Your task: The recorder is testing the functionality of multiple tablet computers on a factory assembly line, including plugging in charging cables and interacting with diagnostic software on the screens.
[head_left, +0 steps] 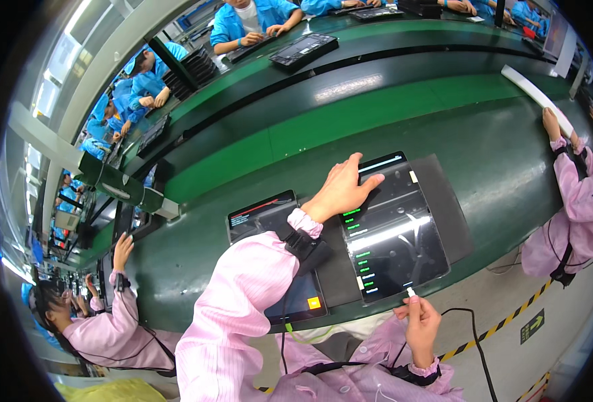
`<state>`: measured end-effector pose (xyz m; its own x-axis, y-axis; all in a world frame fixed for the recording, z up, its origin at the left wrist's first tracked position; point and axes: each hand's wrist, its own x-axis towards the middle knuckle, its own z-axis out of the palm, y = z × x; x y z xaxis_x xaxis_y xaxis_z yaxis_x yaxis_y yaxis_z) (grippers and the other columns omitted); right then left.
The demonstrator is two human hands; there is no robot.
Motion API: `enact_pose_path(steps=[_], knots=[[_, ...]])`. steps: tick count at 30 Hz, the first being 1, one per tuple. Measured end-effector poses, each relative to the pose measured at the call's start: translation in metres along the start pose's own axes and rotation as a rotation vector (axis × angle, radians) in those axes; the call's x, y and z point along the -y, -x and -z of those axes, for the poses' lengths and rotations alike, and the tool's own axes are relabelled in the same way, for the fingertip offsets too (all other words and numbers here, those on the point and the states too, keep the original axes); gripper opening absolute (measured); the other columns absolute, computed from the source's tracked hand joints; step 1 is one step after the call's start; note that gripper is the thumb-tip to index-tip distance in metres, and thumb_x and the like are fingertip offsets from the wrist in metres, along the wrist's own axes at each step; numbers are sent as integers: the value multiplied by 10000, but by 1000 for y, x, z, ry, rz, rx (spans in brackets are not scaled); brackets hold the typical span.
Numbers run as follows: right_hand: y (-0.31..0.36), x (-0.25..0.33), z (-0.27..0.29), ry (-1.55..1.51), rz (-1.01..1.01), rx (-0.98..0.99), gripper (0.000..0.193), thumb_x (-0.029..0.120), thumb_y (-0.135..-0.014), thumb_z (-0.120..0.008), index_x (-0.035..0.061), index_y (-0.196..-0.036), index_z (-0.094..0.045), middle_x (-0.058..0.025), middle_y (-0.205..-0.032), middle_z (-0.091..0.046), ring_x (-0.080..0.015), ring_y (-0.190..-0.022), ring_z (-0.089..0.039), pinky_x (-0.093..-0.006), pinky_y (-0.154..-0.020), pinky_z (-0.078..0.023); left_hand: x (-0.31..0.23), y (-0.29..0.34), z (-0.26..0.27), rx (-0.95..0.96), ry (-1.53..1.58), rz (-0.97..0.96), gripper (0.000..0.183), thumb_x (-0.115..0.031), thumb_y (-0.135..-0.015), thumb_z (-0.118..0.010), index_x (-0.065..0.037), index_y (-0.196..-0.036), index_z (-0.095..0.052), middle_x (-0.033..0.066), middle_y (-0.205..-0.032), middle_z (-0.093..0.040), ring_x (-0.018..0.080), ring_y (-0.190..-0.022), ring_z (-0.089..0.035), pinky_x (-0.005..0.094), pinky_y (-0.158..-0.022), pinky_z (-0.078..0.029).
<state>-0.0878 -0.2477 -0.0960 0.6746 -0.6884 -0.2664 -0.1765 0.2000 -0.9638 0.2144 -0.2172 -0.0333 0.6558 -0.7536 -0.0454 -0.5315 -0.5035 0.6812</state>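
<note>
A large tablet [404,234] with a dark screen and rows of green text lies on a grey mat [447,201] in front of me. My left hand [340,189] rests across its upper left corner, thumb and fingers spread. At the tablet's near edge my right hand [422,326] pinches a white cable plug [411,292]. The plug's tip meets that edge; whether it is inserted I cannot tell. Left of it, partly behind my left sleeve, sits another tablet [259,213] with red text. A screen with a yellow square [314,303] shows below my forearm.
The green workbench [229,161] curves across the view. A person in pink sits at left [109,321]; another at right holds a long white strip [538,97]. Workers in blue [253,23] sit across the line near a black tray [303,50]. A black cable [474,335] hangs beside my right hand.
</note>
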Motion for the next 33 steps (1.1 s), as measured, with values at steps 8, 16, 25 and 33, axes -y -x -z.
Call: enact_pose_path(steps=[8, 16, 25, 33], knots=[[-4, -4, -1, -4, -4, 39, 287, 175, -933, -479, -60, -803, -582, -115, -648, -643, -91, -549, -555, -221, -520, -438, 1, 8, -2, 4, -170, -93, 903, -505, -749, -652, 111, -1299, -289, 322, -1234, -426, 412, -1186, -405, 428, -1006, -324], [-11, 2, 6, -52, -83, 146, 269, 157, -919, -501, -69, -808, -597, -108, -634, -638, -96, -531, -552, -230, -520, -450, 2, 10, 2, 86, -202, -218, 1114, -617, -622, -696, 121, -1319, -237, 327, -1240, -404, 410, -1211, -366, 463, -1048, -235], [-1, 19, 36, 348, 438, 16, 166, 52, -767, -645, 1, -925, -645, -117, -796, -656, -186, -696, -630, -280, -620, -481, -5, 17, 7, 339, -481, -160, 1323, -637, -537, -744, 26, -1394, 15, 366, -1395, -93, 438, -1342, -58, 496, -1093, -54], [29, 66, 21, -136, 629, 1511, 154, 90, -886, -546, -26, -970, -603, -134, -825, -618, -228, -692, -607, -295, -605, -483, -8, 33, 25, 108, -267, -201, 1145, -534, -630, -736, 56, -1379, -102, 340, -1364, -221, 438, -1308, -191, 512, -1076, -125]])
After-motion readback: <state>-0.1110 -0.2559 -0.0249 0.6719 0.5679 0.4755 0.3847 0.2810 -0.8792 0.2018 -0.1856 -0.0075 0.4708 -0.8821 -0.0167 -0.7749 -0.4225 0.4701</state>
